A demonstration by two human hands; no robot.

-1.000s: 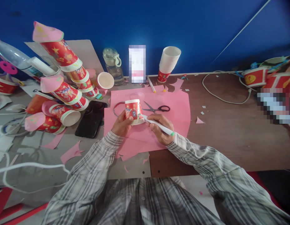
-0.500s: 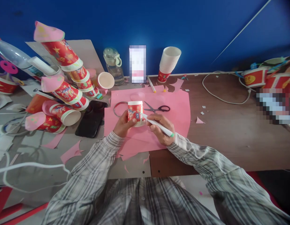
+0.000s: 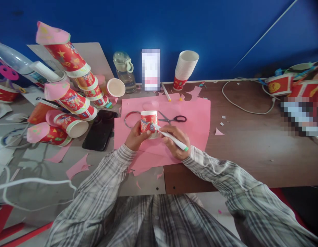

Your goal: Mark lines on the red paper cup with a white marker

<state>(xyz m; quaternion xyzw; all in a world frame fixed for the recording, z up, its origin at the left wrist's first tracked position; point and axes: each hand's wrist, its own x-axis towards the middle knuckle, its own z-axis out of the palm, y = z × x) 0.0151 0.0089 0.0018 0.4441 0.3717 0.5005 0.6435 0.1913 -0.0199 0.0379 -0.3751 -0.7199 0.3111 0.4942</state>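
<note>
My left hand [image 3: 137, 137] is closed around the lower left side of a red printed paper cup [image 3: 148, 120], with the thumb across its front. The cup is held upside down, its pale rim at the bottom. In my right hand [image 3: 177, 140] is a white marker pen [image 3: 173, 138] with a green end, its tip at the right front of the cup. Whether the tip touches the cup I cannot tell. Behind the hands, open scissors [image 3: 179, 118] with black handles and a ring-shaped band [image 3: 126, 118] lie on pink paper [image 3: 195, 133].
Stacked cups with pink paper tops [image 3: 71, 61], a black phone [image 3: 99, 132] and a water bottle [image 3: 125, 73] stand or lie to the left. At the back are a lit phone [image 3: 151, 70], another marker [image 3: 166, 92] and nested cups [image 3: 186, 67]. A white cable [image 3: 247, 111] curls at right.
The marker in my right hand has shifted slightly, its rear end moving a little left. The cup stays in my left hand, almost unmoved.
</note>
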